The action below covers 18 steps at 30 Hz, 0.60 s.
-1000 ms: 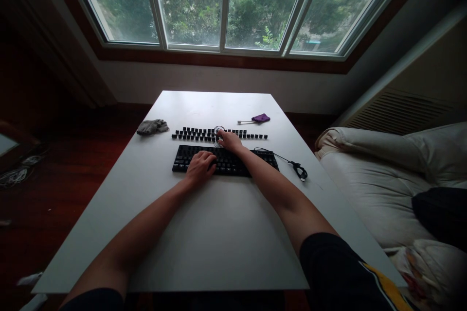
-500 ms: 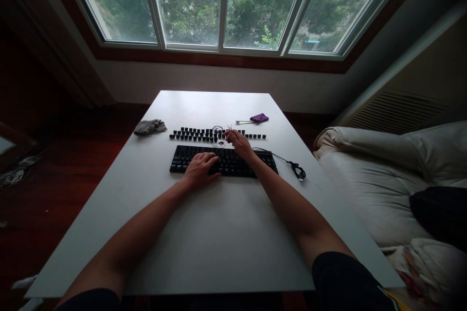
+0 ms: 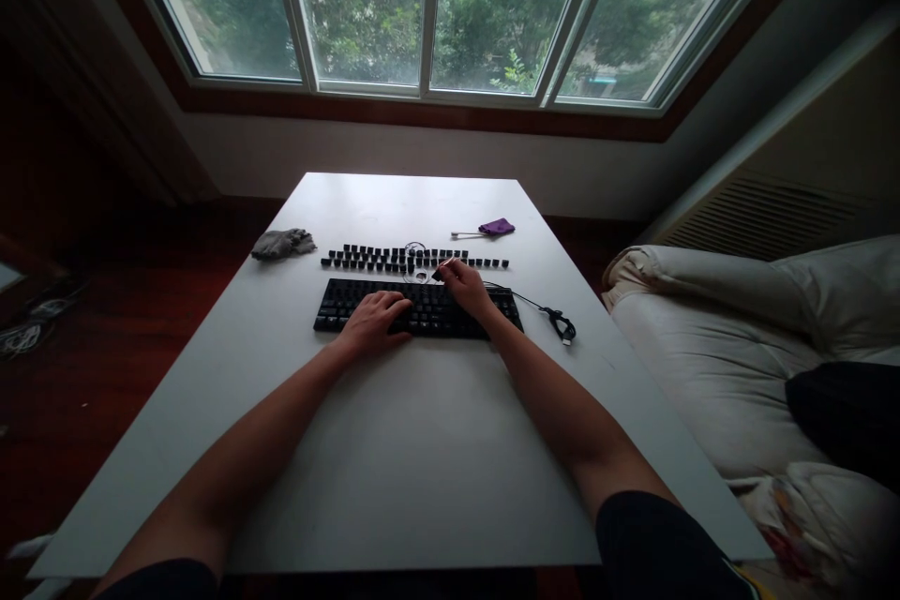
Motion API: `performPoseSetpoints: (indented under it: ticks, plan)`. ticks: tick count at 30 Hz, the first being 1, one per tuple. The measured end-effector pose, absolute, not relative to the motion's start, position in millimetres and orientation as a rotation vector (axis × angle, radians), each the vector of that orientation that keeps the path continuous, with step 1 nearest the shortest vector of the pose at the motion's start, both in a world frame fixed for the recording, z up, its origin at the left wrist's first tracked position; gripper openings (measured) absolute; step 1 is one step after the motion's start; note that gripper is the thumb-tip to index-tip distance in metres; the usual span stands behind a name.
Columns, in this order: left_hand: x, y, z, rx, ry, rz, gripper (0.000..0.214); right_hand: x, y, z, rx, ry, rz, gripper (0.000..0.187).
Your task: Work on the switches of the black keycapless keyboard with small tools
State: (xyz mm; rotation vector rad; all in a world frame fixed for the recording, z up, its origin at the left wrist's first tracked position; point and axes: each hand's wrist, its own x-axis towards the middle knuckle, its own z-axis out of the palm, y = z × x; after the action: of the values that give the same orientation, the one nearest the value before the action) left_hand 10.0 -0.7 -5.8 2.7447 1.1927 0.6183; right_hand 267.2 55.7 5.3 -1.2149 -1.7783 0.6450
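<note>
A black keyboard (image 3: 344, 305) lies across the middle of the white table (image 3: 422, 450). My left hand (image 3: 372, 319) rests on its middle, fingers curled down onto the keys. My right hand (image 3: 465, 286) hovers over the keyboard's upper right part, its fingers pinched on a small dark piece that looks like a keycap. Behind the keyboard, rows of loose black keycaps (image 3: 372, 257) are laid out, with a thin wire tool (image 3: 416, 249) among them.
A grey cloth (image 3: 282, 243) lies at the back left of the table, a purple cloth (image 3: 496, 226) with a small tool at the back right. The keyboard's cable and plug (image 3: 561, 322) trail to the right. A pale sofa (image 3: 745, 347) stands beside the table.
My right hand has drawn back from the rows of loose keycaps to above the keyboard, now pinching a small piece. The left hand stays on the keyboard.
</note>
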Motion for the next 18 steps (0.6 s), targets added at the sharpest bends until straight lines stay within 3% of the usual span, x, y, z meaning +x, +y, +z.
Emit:
performPoseSetpoints:
  ticks: [18]
  plan:
    - [7,-5,-4,2.751,1.176,0.624,0.062,255,45,14,-1.277,-1.784,0.791,0.03]
